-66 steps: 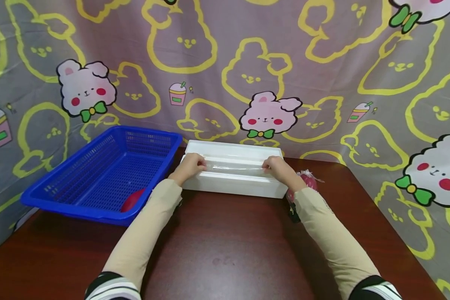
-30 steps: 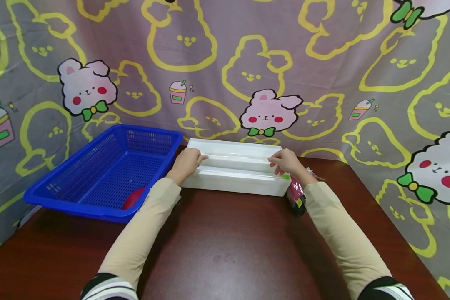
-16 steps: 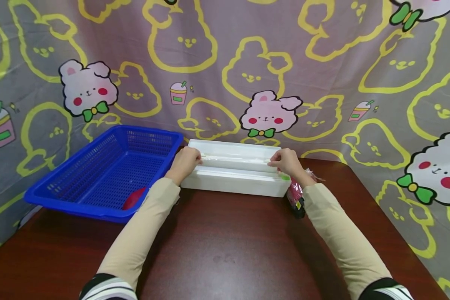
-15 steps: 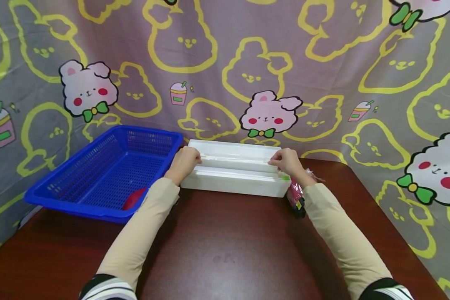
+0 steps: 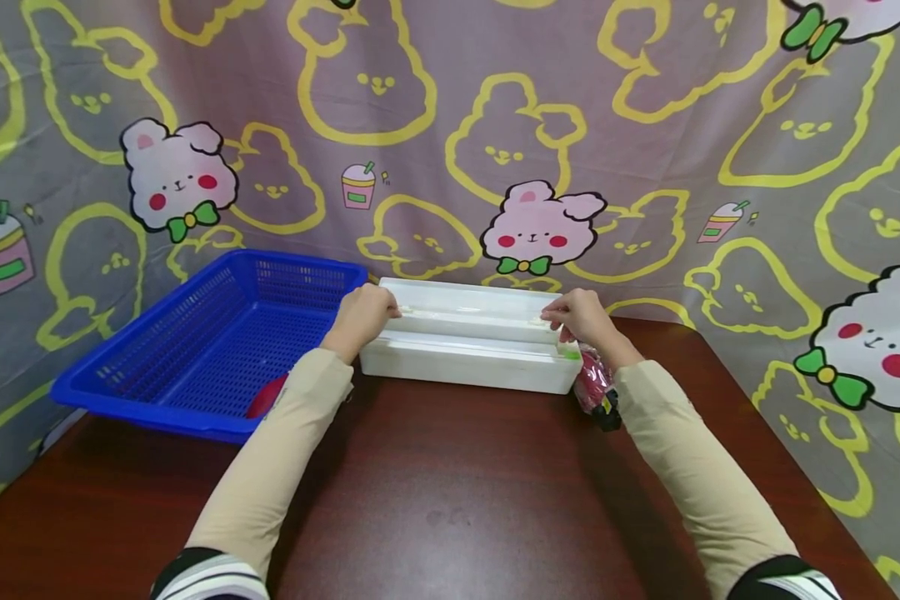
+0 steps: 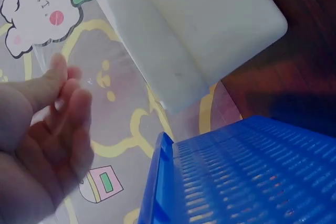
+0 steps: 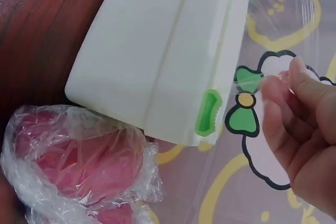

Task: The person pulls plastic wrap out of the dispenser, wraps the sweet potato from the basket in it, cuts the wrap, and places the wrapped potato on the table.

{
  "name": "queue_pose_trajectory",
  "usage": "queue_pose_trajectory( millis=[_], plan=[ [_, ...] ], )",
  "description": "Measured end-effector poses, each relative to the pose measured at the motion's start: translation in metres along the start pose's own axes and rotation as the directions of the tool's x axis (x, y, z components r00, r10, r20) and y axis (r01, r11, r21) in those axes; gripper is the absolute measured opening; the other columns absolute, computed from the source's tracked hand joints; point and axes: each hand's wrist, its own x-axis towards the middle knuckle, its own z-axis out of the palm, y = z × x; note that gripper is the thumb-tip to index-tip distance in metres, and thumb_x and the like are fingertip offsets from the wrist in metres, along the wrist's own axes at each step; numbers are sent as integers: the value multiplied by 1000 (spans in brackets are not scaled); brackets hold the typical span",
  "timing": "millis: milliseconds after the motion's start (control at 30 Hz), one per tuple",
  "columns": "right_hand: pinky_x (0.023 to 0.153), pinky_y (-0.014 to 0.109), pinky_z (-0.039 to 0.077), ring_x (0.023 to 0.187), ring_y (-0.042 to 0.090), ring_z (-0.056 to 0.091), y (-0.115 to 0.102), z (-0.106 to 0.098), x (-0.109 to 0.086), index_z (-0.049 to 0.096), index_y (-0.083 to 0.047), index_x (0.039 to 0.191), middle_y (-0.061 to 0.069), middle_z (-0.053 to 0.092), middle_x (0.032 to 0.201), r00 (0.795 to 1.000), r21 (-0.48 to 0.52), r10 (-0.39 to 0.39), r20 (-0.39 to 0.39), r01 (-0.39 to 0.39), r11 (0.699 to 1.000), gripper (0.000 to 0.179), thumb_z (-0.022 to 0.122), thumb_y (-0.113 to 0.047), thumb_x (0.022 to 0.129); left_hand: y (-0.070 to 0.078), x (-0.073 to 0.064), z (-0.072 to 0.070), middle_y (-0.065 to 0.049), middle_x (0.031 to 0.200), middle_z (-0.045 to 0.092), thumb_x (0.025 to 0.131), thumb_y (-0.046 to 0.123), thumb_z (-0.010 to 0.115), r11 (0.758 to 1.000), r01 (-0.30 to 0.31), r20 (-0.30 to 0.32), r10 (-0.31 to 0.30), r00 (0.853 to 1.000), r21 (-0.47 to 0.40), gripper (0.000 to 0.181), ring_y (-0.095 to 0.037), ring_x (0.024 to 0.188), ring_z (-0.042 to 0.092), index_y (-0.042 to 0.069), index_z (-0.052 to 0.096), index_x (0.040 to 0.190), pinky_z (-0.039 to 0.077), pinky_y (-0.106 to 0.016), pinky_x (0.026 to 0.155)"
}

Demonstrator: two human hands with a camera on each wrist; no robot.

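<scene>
A white cling film dispenser box (image 5: 465, 369) stands on the table with its lid raised at the back. A green slide cutter (image 7: 210, 113) sits at the right end of its rim. My left hand (image 5: 366, 317) pinches the left end of a sheet of clear cling film (image 7: 283, 22) between thumb and fingers, just above the box. At the other end, my right hand (image 5: 581, 317) pinches the film's right corner. The film stretches between both hands and is barely visible in the head view. In the left wrist view, the left hand (image 6: 47, 135) is beside the box's end.
To the left stands a blue plastic basket (image 5: 67, 398) with a red object (image 5: 265, 397) inside, partly hidden by the forearm. A pinkish-red item wrapped in clear film (image 5: 591, 383), dark at its near end, lies against the box's right end. A patterned curtain (image 5: 420, 50) hangs behind.
Both hands have risen slightly from the box and moved a little farther apart, drawing the film up with them. The green cutter and wrapped item have come into clearer view.
</scene>
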Motion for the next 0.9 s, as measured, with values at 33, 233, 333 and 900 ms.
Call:
queue_pose_trajectory(
  millis=[33,233,333,900],
  plan=[
    [47,37,49,51,32,59,0,-1,0,65,7,97,22,63,73,1000,30,20,19,-21,999,23,58,-12,87,1,0,0,-8,79,67,78,18,68,1000,23,-7,-23,1000,7,10,-28,74,62,9,72,78,47,-42,63],
    [55,44,50,52,27,62,0,-2,0,57,15,105,30,61,83,989,261,113,93,-134,956,30,52,-11,91,5,0,3,-6,68,64,87,23,59,983,166,14,-165,986,-77,20,-23,59,61,7,70,84,47,-41,58],
    [62,48,49,54,25,63,0,-2,2,55,17,106,32,59,90,983,370,151,100,-178,912,31,51,-10,91,6,1,2,-3,61,60,88,23,57,975,181,25,-179,983,-128,22,-15,47,57,6,70,84,46,-37,55],
    [68,44,49,57,18,64,-5,-15,3,50,20,109,35,55,101,970,525,237,64,-234,819,36,51,-11,91,14,9,-5,-6,61,56,84,22,62,977,136,-158,-162,974,-163,21,-24,58,52,5,70,76,42,-39,55]
  ],
)
